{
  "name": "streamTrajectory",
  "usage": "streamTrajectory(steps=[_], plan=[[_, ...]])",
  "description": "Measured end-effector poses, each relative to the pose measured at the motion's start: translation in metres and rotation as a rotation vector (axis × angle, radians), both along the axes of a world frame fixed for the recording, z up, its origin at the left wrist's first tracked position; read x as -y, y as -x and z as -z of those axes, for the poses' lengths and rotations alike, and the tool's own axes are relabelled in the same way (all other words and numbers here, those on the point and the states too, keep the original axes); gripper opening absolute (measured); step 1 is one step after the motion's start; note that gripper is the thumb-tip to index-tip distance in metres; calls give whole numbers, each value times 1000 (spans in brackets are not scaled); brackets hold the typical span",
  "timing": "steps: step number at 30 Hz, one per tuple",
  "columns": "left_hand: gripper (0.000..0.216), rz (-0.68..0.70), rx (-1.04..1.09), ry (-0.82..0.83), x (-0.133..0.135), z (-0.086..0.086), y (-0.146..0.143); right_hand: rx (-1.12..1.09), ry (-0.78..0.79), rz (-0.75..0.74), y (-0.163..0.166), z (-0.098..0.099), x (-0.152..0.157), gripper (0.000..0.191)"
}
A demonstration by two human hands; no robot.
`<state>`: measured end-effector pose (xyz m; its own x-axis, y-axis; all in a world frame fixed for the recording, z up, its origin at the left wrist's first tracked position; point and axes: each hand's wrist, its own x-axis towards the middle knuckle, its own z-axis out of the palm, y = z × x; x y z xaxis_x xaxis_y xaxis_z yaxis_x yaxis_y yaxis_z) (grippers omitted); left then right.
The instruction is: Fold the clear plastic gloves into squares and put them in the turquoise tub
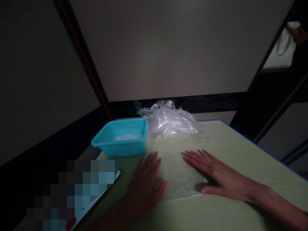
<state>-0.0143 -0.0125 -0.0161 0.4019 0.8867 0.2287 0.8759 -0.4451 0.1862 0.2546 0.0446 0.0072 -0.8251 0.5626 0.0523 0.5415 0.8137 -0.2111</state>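
A clear plastic bag (176, 184) lies flat on the table between my hands, its near edge showing as a thin shiny line. My left hand (148, 179) rests at the bag's left side with fingers extended and thumb apart. On the other side, my right hand (210, 168) is stretched out flat, its thumb near the bag's lower right corner. Neither hand grips anything. Beyond them, a crumpled heap of clear plastic bags (170, 120) sits at the table's far edge. To its left stands a turquoise plastic basin (125, 149) with something whitish in the bottom.
The pale green table (240, 154) has a blue edge. A pixelated patch hides most of a flat, white-edged object (96, 197) at the lower left. Light wall panels (168, 48) with dark frames rise behind. A person's hand (299, 35) shows at the upper right.
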Motion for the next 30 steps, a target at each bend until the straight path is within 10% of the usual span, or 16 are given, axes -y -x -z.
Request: streamTrajectory(steps=[8, 30], plan=[[27, 192, 79, -115, 12, -8, -9, 49, -31, -149, 10, -23, 21, 17], [46, 200, 75, -80, 16, -2, -11, -254, -234, -215, 9, -4, 18, 26]])
